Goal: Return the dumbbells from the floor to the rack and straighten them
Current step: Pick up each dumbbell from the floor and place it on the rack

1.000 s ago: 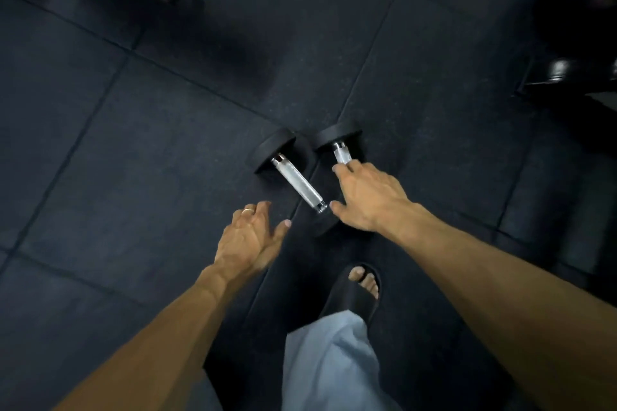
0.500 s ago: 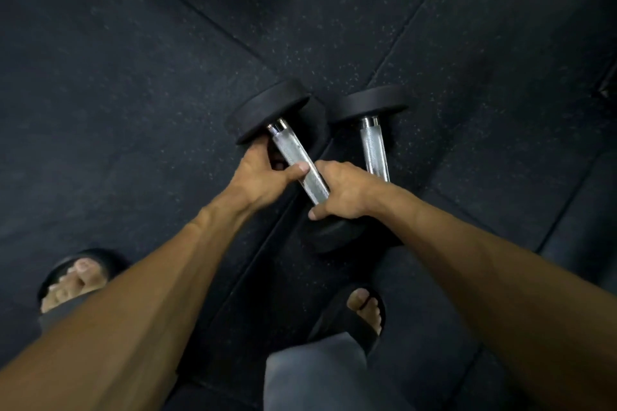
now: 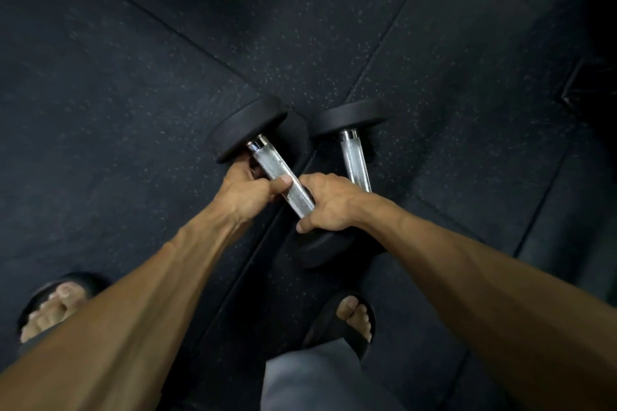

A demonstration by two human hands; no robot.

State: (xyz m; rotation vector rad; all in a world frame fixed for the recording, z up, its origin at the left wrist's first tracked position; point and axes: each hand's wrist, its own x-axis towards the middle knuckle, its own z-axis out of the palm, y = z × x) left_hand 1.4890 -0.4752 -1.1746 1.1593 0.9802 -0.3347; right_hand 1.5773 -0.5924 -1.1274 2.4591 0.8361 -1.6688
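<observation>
Two black dumbbells with knurled steel handles lie side by side on the dark rubber floor. My left hand (image 3: 245, 192) is closed around the handle of the left dumbbell (image 3: 277, 167), thumb across the bar, just below its far head. My right hand (image 3: 332, 205) is closed over the near end of the right dumbbell (image 3: 354, 157)'s handle, right beside the left bar. The right dumbbell's near head is hidden under my right wrist and forearm. The left dumbbell's near head shows just below my right hand. Both dumbbells rest on the floor.
My feet in black slides stand at bottom left (image 3: 53, 304) and bottom centre (image 3: 350, 320), with a grey trouser leg (image 3: 314, 380) below. Floor-tile seams (image 3: 173, 30) cross the speckled rubber mat. A dark equipment base (image 3: 584, 87) sits at the right edge. No rack is in view.
A second ago both hands were open and reaching. They have since come down and closed on the two handles, and my view has dropped closer to the floor.
</observation>
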